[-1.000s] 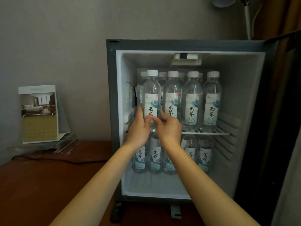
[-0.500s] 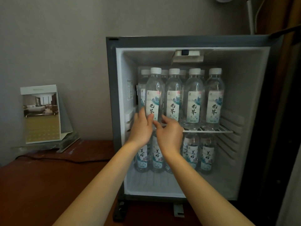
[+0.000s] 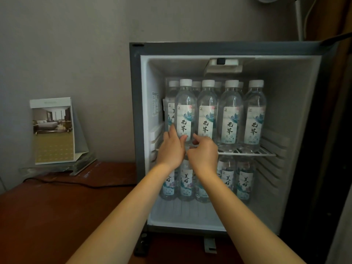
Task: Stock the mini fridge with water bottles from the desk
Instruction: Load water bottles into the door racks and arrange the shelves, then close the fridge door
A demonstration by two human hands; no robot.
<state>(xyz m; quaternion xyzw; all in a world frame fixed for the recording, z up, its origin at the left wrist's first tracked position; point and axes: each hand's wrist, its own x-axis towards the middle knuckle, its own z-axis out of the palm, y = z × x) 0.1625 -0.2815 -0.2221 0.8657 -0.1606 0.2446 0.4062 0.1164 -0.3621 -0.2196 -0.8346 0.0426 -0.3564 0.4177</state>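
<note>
Clear plastic bottle (image 3: 185,111), base clamped by the fingers of our left hand (image 3: 171,150) and right hand (image 3: 203,154); we should seat it upright on the wire shelf (image 3: 266,153).

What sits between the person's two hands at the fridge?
The lower part of a clear plastic water bottle with a white cap, front left on the wire shelf, lies between left hand and right hand; head view.

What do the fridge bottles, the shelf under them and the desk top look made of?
Bottles: clear plastic, glossy; you see through them, caps white. Shelf: thin white bars, probably coated metal wire. Desk top: reddish-brown, dull sheen; wood or veneer, cannot tell which.
</note>
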